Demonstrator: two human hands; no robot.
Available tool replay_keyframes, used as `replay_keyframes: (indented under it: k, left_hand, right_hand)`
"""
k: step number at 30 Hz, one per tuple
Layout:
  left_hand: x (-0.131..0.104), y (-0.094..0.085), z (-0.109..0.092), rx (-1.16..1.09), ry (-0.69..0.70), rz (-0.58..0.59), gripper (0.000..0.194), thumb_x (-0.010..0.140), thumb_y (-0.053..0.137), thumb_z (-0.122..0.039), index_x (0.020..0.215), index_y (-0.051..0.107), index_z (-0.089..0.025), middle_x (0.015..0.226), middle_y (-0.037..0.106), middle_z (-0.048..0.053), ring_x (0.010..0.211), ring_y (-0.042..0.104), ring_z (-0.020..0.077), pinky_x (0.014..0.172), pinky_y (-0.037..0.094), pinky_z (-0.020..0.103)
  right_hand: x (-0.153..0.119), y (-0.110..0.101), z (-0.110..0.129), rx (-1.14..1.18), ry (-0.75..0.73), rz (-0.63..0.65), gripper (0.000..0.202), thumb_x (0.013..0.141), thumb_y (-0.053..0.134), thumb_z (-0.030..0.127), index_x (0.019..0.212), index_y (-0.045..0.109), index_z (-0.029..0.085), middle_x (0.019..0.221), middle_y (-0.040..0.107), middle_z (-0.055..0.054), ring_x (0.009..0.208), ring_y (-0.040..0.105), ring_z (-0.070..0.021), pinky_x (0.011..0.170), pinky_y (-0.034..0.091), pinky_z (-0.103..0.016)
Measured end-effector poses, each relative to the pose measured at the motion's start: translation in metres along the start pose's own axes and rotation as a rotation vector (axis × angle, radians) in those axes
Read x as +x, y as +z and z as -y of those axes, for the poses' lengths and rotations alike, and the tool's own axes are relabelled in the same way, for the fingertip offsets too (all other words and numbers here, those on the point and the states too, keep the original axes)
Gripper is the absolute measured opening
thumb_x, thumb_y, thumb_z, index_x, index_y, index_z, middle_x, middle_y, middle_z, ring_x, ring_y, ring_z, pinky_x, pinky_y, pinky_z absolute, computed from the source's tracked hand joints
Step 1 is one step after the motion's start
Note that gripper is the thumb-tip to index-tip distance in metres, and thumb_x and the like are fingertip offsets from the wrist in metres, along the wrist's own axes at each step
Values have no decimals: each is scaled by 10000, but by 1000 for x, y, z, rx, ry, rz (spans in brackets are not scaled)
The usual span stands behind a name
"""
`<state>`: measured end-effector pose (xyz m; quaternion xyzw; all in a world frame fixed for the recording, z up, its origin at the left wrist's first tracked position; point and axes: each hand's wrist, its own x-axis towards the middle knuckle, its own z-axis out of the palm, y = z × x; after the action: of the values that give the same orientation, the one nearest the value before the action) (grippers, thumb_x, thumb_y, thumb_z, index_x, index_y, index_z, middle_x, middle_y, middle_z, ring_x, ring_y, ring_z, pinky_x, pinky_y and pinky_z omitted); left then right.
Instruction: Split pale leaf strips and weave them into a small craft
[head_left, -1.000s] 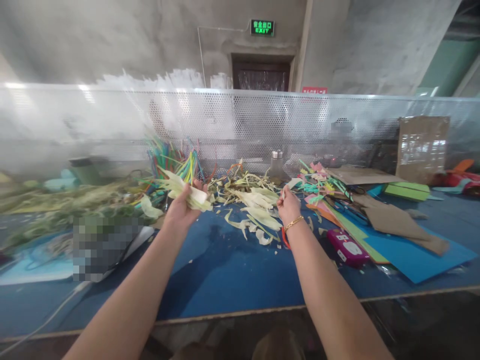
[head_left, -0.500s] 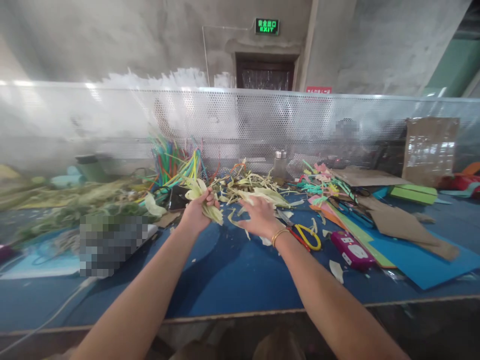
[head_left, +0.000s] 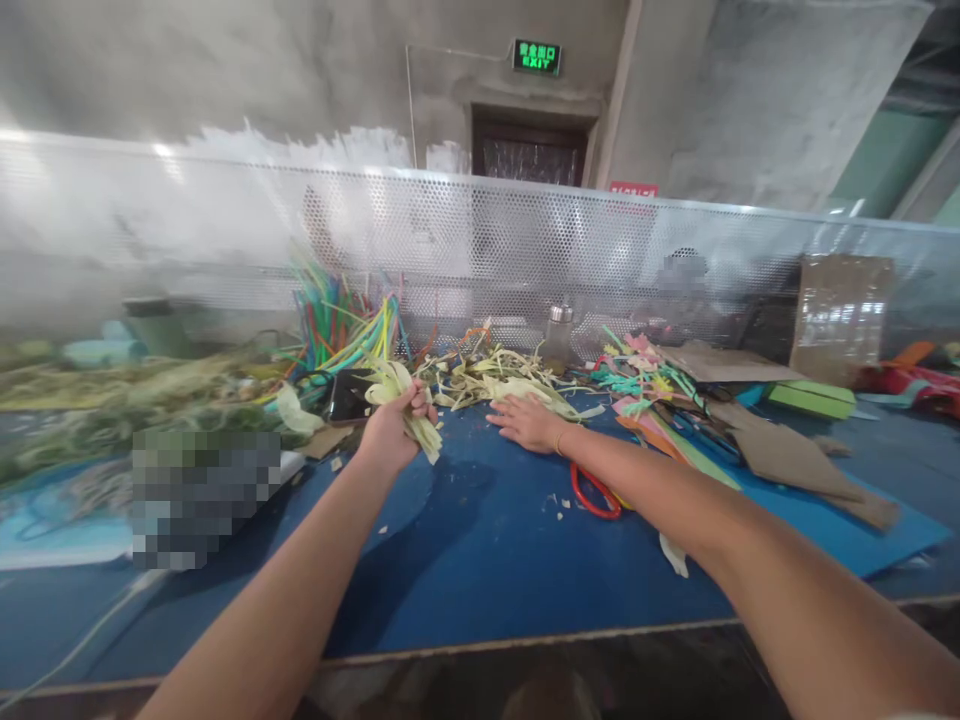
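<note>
My left hand [head_left: 396,425] is closed round a bunch of pale green corn husks [head_left: 391,380], whose ends stick out above and below the fist. My right hand [head_left: 529,422] lies flat, fingers spread, palm down at the near edge of a heap of loose husks [head_left: 495,370]. Under my right wrist, scissors with red and yellow handles [head_left: 596,500] are partly hidden by the forearm. Small husk scraps [head_left: 559,505] are scattered on the blue table [head_left: 480,580].
Coloured pipe cleaners [head_left: 330,325] stand at the back left, near a dark phone-like object [head_left: 349,397]. A glass bottle [head_left: 559,335] is behind the heap. Cardboard [head_left: 787,450] and coloured sheets [head_left: 900,530] lie right. Greenish fibres [head_left: 180,385] spread left.
My right hand has gone from hovering with curved fingers to lying flat at the husk heap, and nearby scraps have shifted. My left hand still grips its husks.
</note>
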<state>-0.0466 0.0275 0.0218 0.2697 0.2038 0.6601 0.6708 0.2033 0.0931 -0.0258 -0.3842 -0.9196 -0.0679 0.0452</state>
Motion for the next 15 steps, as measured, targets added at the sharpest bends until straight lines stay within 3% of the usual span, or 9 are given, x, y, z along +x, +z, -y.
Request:
replay_keyframes:
  k: [4, 8, 11, 15]
  left_hand:
    - [-1, 2, 6, -7, -39, -4, 124, 863, 454, -77, 828, 559, -133, 548, 372, -62, 419, 381, 46, 529, 489, 201]
    - [-3, 4, 11, 16, -158, -41, 104, 866, 473, -104, 840, 567, -137, 546, 383, -61, 412, 388, 47, 528, 498, 212]
    - [-3, 5, 15, 44, -249, -51, 97, 861, 482, -109, 863, 575, -135, 576, 446, -40, 438, 441, 59, 556, 518, 237]
    - [-1, 4, 22, 71, -220, -58, 122, 855, 472, -81, 859, 582, -133, 661, 549, 9, 580, 576, 105, 678, 548, 294]
  right_hand:
    - [28, 7, -37, -147, 40, -17, 479, 953, 292, 374, 1420, 351, 290, 1511, 303, -10, 1421, 170, -247, 1131, 92, -532]
    - [39, 12, -55, -202, 94, -45, 470, 938, 340, 331, 1398, 397, 256, 1499, 331, -38, 1414, 187, -251, 1133, 89, -529]
    - [40, 6, -47, -172, 115, -71, 447, 911, 412, 295, 1354, 463, 270, 1494, 342, -43, 1408, 194, -277, 1121, 79, -558]
    - [35, -11, -1, 71, 203, -274, 367, 879, 492, 356, 1203, 611, 231, 1433, 432, -89, 1356, 292, -313, 1094, 177, -548]
